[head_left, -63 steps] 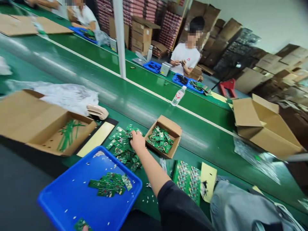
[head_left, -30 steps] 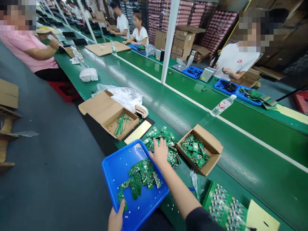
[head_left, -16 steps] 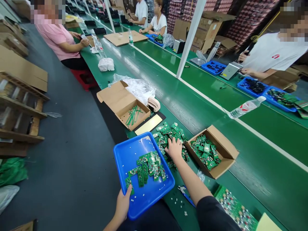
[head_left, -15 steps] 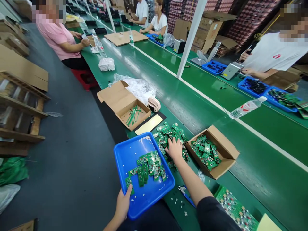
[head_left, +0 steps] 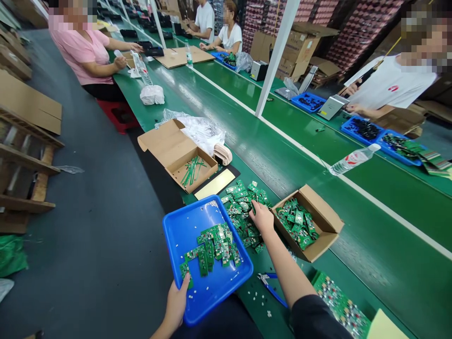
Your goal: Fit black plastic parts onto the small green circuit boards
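My left hand (head_left: 176,301) grips the near edge of a blue tray (head_left: 180,226) that holds several small green circuit boards (head_left: 212,247). My right hand (head_left: 262,217) reaches over a loose pile of green boards (head_left: 243,207) on the green table, fingers curled down onto the pile; whether it holds a board is hidden. Just right of that hand stands a small open cardboard box (head_left: 326,221) filled with more boards.
A larger open box (head_left: 169,146) with green strips, a yellow card (head_left: 215,184) and a tape dispenser (head_left: 223,154) lie behind the tray. Blue-handled cutters (head_left: 270,285) and a populated panel (head_left: 339,306) lie near me. Other people work along the green conveyor (head_left: 282,155); a bottle (head_left: 353,160) lies on it.
My head turned left, bringing the aisle and left-hand workers into view. My left hand took the tray's near edge. My right hand shifted slightly right over the pile, toward the small box.
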Demonstrator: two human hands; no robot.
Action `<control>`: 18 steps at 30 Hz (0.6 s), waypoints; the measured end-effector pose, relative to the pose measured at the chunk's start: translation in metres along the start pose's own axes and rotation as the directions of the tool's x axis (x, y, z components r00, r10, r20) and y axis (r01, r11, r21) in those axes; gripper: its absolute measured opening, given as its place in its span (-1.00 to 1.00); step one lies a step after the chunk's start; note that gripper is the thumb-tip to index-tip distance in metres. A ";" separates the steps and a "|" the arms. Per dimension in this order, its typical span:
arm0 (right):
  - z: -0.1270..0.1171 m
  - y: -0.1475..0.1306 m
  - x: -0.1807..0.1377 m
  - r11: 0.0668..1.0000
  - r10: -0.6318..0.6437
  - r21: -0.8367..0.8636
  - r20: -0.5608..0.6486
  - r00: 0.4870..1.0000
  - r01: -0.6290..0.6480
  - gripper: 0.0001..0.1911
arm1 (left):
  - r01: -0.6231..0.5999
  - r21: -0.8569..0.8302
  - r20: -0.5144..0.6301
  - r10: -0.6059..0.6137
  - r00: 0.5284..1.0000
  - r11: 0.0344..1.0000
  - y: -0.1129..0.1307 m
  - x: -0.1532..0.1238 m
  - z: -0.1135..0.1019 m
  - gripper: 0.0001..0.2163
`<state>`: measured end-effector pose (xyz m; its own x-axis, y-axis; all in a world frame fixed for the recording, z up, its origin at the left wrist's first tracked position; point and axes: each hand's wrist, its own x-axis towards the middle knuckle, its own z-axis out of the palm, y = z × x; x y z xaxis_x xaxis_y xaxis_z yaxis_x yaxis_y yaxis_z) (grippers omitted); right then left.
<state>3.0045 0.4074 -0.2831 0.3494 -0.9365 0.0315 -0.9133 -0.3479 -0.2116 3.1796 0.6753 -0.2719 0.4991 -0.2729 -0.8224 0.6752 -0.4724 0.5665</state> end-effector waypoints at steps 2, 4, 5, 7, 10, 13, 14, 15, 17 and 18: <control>-0.003 0.003 0.000 0.999 0.013 0.039 -0.029 0.999 -0.012 -0.58 | -0.011 -0.003 0.000 0.011 1.000 1.000 -0.001 0.000 0.000 -0.76; -0.009 0.008 0.000 0.996 0.041 0.081 -0.063 0.997 -0.036 -0.58 | -0.023 -0.011 0.003 0.023 1.000 1.000 -0.001 -0.001 -0.001 -0.76; -0.013 0.011 -0.001 0.993 0.059 0.102 -0.080 0.995 -0.050 -0.57 | -0.028 -0.016 0.005 0.028 1.000 0.999 -0.002 -0.001 -0.001 -0.76; -0.021 0.016 -0.004 0.987 0.084 0.145 -0.108 0.991 -0.068 -0.54 | -0.037 -0.029 0.006 0.037 0.999 0.999 -0.003 -0.002 -0.001 -0.76; -0.029 0.011 -0.016 0.977 0.033 0.213 -0.103 0.994 -0.010 -0.51 | -0.045 -0.049 0.007 0.046 0.999 0.998 -0.005 -0.002 -0.002 -0.75; -0.025 -0.022 -0.040 0.945 -0.152 0.290 -0.022 0.988 0.152 -0.52 | -0.046 -0.058 0.008 0.047 0.999 0.997 -0.006 -0.001 -0.001 -0.78; -0.021 -0.038 -0.049 0.923 -0.237 0.318 0.019 0.971 0.219 -0.54 | -0.045 -0.059 0.008 0.046 0.999 0.997 -0.006 -0.001 -0.001 -0.79; -0.017 -0.055 -0.057 0.896 -0.319 0.345 0.059 0.946 0.280 -0.55 | -0.044 -0.059 0.009 0.045 0.999 0.997 -0.006 -0.001 -0.001 -0.80; -0.008 -0.085 -0.071 0.843 -0.450 0.386 0.126 0.884 0.375 -0.55 | -0.041 -0.057 0.010 0.042 0.999 0.997 -0.005 -0.001 -0.001 -0.82; -0.005 -0.098 -0.076 0.824 -0.493 0.396 0.150 0.857 0.405 -0.56 | -0.040 -0.056 0.010 0.041 0.999 0.998 -0.004 -0.001 -0.001 -0.82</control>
<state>3.0661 0.5121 -0.2603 0.7808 -0.6245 -0.0150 -0.5286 -0.6477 -0.5487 3.1769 0.6781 -0.2738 0.5204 -0.3006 -0.7993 0.6841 -0.4135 0.6009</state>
